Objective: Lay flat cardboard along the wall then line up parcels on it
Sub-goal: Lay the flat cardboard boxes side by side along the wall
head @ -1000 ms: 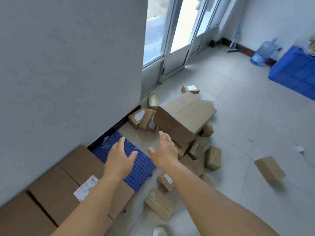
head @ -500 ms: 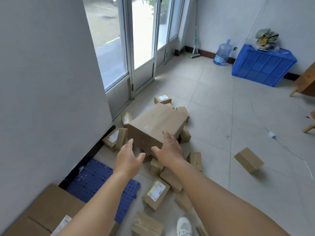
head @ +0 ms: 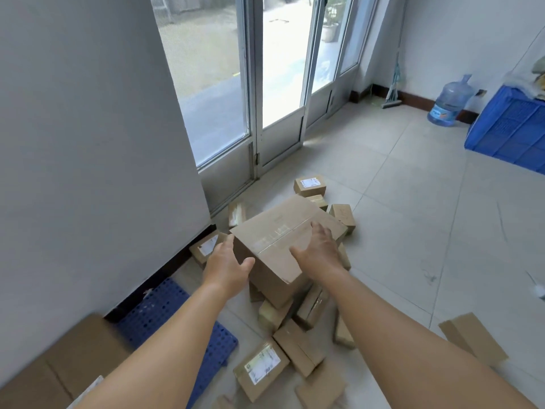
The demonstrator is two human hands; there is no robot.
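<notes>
- The big box [head: 283, 246] sits atop the parcel heap on the floor, dead ahead, its long axis running away to my right.
- My left hand [head: 227, 264] is at its near-left corner, fingers straight, gripping nothing.
- My right hand [head: 320, 252] lies flat on the top face, fingers spread.
- Both are equally near; the box lies between them.

Grey wall [head: 88, 143], bright glass doors [head: 280, 84], pale tiled floor [head: 413, 216], blue crate [head: 513, 134].

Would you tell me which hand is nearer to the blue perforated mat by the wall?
Left. The left hand is at the big box's wall-side face, nearer the blue mat; the right hand lies on the box top.
</notes>
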